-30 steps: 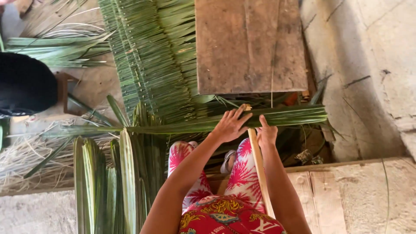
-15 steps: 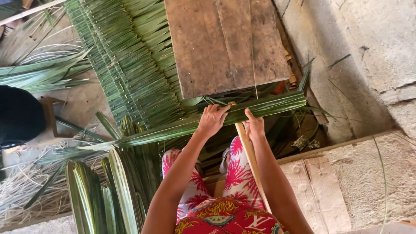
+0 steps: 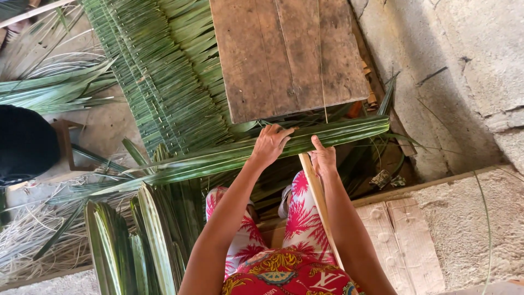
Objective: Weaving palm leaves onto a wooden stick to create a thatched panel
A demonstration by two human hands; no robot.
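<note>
Both your hands hold one long palm leaf [image 3: 305, 143] across the wooden slat [image 3: 318, 203] over your knees, left hand [image 3: 268, 144] clasping, right hand [image 3: 323, 158] pinching; many folded leaves [image 3: 147, 240] lie unstitched beside the woven thatch panel [image 3: 164, 82].

Two hands of mine, left hand [image 3: 269, 144] and right hand [image 3: 323, 158], meet on one long palm leaf [image 3: 229, 155]. One wooden stick [image 3: 315, 192] runs between my knees, one wooden table [image 3: 286, 54] stands ahead, one woven leaf panel [image 3: 164, 76] lies beside it, and one stone slab [image 3: 464, 235] sits at right.
</note>
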